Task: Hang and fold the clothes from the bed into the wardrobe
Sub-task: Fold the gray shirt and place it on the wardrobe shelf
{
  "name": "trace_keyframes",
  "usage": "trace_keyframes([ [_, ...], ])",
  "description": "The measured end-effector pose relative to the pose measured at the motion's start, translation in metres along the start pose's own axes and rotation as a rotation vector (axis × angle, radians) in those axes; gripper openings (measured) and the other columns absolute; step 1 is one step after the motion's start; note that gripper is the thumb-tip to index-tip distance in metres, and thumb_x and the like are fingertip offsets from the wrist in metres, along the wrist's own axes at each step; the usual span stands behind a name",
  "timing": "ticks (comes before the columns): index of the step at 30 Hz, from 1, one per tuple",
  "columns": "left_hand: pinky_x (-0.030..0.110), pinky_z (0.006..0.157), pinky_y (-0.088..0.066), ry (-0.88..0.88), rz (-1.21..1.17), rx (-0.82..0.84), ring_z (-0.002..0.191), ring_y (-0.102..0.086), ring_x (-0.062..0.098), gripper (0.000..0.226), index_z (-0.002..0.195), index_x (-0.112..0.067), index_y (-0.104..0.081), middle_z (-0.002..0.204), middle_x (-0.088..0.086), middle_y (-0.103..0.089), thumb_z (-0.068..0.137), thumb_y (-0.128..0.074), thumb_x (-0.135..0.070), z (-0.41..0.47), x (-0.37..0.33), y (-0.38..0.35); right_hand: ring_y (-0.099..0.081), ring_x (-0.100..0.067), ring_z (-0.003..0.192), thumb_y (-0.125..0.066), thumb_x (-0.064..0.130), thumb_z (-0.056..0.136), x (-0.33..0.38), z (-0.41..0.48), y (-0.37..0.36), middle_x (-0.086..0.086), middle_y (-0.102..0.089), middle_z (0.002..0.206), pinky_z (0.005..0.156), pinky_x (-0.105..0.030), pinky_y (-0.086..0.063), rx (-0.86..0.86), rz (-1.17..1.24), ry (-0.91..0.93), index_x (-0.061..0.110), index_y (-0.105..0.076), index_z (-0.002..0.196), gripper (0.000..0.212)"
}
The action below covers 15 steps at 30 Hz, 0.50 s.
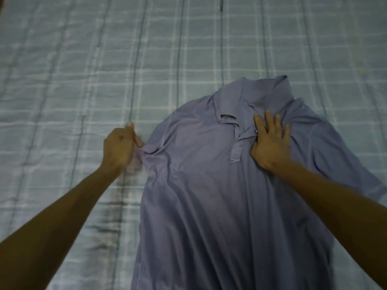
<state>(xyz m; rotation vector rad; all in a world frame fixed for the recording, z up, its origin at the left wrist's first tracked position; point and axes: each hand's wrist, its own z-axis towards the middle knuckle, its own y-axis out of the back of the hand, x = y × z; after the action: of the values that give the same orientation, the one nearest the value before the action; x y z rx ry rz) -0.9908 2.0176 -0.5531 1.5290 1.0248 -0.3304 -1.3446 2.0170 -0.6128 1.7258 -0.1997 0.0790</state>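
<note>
Clearly folding has barely begun; the blue polo shirt [209,185] lies face up and unfolded on the checked bedspread [83,70], collar at the far end; the left hand [120,146] pinches its left sleeve, the right hand [271,141] presses flat beside the placket; every fold and the wardrobe trip remain.

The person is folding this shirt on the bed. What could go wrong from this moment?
1. The left hand pinches only a small edge of the polo shirt; a pull may bunch it, although the right hand presses the chest flat.
2. The collar lies crooked and the body is wrinkled, so a fold now could set creases.
</note>
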Motion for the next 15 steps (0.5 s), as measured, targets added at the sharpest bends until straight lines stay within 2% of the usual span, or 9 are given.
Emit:
trace_keyframes([
  [2, 0.024, 0.073, -0.046, -0.133, 0.124, -0.039, 0.078, -0.061, 0.014, 0.031, 0.078, -0.014, -0.067, 0.081, 0.008, -0.067, 0.089, -0.049, -0.037, 0.005, 0.007, -0.010, -0.004, -0.034, 0.145, -0.030, 0.018, 0.078, 0.003, -0.007, -0.009, -0.011, -0.009, 0.159, 0.113, -0.052, 0.009, -0.074, 0.020, -0.012, 0.021, -0.019, 0.151, 0.073],
  [3, 0.034, 0.081, -0.047, -0.139, 0.233, 0.001, 0.092, -0.060, 0.024, 0.035, 0.096, -0.011, -0.065, 0.097, 0.014, -0.065, 0.080, -0.054, -0.039, 0.007, 0.008, -0.018, -0.008, -0.035, 0.145, -0.033, 0.015, 0.079, 0.002, -0.010, -0.013, -0.013, -0.014, 0.158, 0.114, -0.053, 0.006, -0.122, 0.028, -0.004, 0.020, -0.023, 0.150, 0.071],
  [5, 0.045, 0.096, -0.039, -0.013, 0.394, 0.144, 0.115, -0.044, 0.036, 0.071, 0.128, -0.015, -0.047, 0.126, 0.017, -0.045, 0.065, -0.060, -0.045, 0.002, 0.000, -0.032, -0.017, -0.036, 0.143, -0.035, 0.013, 0.081, 0.000, -0.012, -0.018, -0.015, -0.022, 0.155, 0.116, -0.054, -0.002, -0.203, 0.041, 0.008, 0.019, -0.030, 0.147, 0.067],
  [7, 0.040, 0.100, -0.034, -0.023, 0.407, 0.300, 0.120, -0.038, 0.033, 0.089, 0.139, -0.019, -0.035, 0.133, 0.015, -0.036, 0.059, -0.062, -0.046, -0.005, -0.016, -0.044, -0.021, -0.036, 0.142, -0.030, 0.017, 0.081, -0.001, -0.013, -0.018, -0.016, -0.026, 0.154, 0.116, -0.052, -0.004, -0.229, 0.048, 0.005, 0.018, -0.034, 0.146, 0.065],
  [8, 0.036, 0.098, -0.038, -0.062, 0.339, 0.387, 0.118, -0.043, 0.032, 0.087, 0.139, -0.017, -0.034, 0.131, 0.013, -0.041, 0.063, -0.067, -0.044, -0.006, -0.023, -0.049, -0.022, -0.035, 0.142, -0.028, 0.020, 0.081, -0.001, -0.013, -0.018, -0.015, -0.027, 0.153, 0.116, -0.050, -0.004, -0.234, 0.050, 0.002, 0.018, -0.036, 0.145, 0.065],
  [10, 0.030, 0.088, -0.044, -0.051, 0.225, 0.594, 0.108, -0.054, 0.024, 0.068, 0.132, -0.013, -0.039, 0.120, 0.008, -0.054, 0.075, -0.073, -0.030, -0.007, -0.039, -0.053, -0.024, -0.034, 0.141, -0.026, 0.022, 0.081, 0.000, -0.014, -0.018, -0.016, -0.029, 0.153, 0.116, -0.049, -0.006, -0.252, 0.055, 0.002, 0.017, -0.038, 0.144, 0.064],
  [12, 0.028, 0.077, -0.046, 0.006, 0.292, 0.706, 0.094, -0.059, 0.021, 0.046, 0.116, -0.007, -0.055, 0.108, 0.007, -0.063, 0.077, -0.071, -0.023, 0.003, -0.049, -0.049, -0.026, -0.034, 0.140, -0.027, 0.020, 0.081, 0.000, -0.014, -0.018, -0.016, -0.031, 0.151, 0.116, -0.050, -0.010, -0.264, 0.059, 0.003, 0.016, -0.041, 0.142, 0.063],
  [13, 0.028, 0.070, -0.048, 0.018, 0.324, 0.712, 0.085, -0.062, 0.022, 0.034, 0.104, -0.005, -0.064, 0.099, 0.010, -0.067, 0.075, -0.069, -0.023, 0.009, -0.054, -0.043, -0.027, -0.034, 0.140, -0.028, 0.019, 0.081, -0.001, -0.014, -0.019, -0.016, -0.032, 0.151, 0.116, -0.050, -0.011, -0.264, 0.061, 0.003, 0.015, -0.042, 0.142, 0.063],
  [15, 0.026, 0.056, -0.047, 0.002, 0.316, 0.600, 0.067, -0.060, 0.022, 0.023, 0.086, -0.002, -0.071, 0.079, 0.013, -0.069, 0.075, -0.061, -0.020, 0.024, -0.060, -0.026, -0.027, -0.033, 0.139, -0.030, 0.017, 0.080, -0.003, -0.014, -0.019, -0.016, -0.033, 0.151, 0.116, -0.051, -0.011, -0.264, 0.066, 0.002, 0.015, -0.042, 0.141, 0.063],
])
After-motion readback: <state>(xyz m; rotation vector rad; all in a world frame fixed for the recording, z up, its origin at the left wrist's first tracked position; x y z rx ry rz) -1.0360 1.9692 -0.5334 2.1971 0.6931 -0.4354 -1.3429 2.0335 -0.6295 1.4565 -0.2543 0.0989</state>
